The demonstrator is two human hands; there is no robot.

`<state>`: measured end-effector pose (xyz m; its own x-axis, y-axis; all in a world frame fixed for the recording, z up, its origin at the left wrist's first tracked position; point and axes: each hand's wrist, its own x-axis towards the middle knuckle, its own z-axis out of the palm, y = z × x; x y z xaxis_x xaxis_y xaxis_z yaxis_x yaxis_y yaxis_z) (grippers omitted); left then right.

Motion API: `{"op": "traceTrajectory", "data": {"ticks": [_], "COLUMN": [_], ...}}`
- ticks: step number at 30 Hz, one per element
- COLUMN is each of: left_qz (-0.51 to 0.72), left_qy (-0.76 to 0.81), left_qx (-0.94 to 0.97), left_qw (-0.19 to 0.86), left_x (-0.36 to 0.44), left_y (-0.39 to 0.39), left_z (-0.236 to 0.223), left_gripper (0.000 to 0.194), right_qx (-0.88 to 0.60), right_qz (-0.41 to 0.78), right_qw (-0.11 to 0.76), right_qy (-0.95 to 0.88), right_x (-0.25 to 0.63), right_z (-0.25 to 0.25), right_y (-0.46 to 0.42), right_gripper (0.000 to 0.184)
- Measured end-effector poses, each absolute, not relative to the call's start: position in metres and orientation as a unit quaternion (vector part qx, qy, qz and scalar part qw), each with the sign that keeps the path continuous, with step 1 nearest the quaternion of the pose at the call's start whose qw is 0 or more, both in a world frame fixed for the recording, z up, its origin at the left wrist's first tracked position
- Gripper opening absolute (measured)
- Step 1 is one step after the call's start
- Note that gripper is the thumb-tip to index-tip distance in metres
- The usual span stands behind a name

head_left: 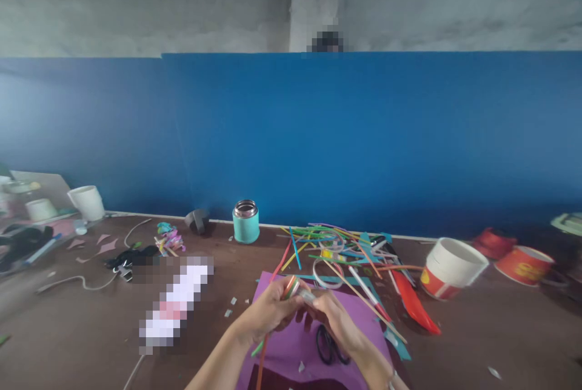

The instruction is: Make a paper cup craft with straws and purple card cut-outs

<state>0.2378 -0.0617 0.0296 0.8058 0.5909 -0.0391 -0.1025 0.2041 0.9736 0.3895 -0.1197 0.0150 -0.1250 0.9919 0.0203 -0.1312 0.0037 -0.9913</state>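
Bundle of coloured strips [291, 286] pinched in left hand [271, 310] and right hand [336, 317], above purple paper [288, 352], well short of the table's [91, 341] far edge: we judge it light, pliant, best held by both ends.

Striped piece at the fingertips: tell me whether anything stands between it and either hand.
Nothing visible blocks the left hand, which grips the striped piece. Toward the right hand, a whitish piece, perhaps attached to it, shows in between.
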Motion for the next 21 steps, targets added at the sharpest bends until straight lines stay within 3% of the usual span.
{"op": "traceTrajectory", "data": {"ticks": [14, 21], "left_qz": [0.224, 0.221], "left_qy": [0.215, 0.21], "left_qx": [0.598, 0.555], "left_qw": [0.739, 0.774], "left_x": [0.238, 0.234], "left_y": [-0.062, -0.059], "left_z": [0.029, 0.027], "left_gripper": [0.039, 0.041], "right_qx": [-0.428, -0.36], "right_qz": [0.571, 0.606], "right_qw": [0.532, 0.536], "right_qy": [-0.455, -0.465], "right_x": [0.386, 0.386], "right_z": [0.0, 0.009], "right_y": [-0.115, -0.119], "right_gripper": [0.022, 0.029]}}
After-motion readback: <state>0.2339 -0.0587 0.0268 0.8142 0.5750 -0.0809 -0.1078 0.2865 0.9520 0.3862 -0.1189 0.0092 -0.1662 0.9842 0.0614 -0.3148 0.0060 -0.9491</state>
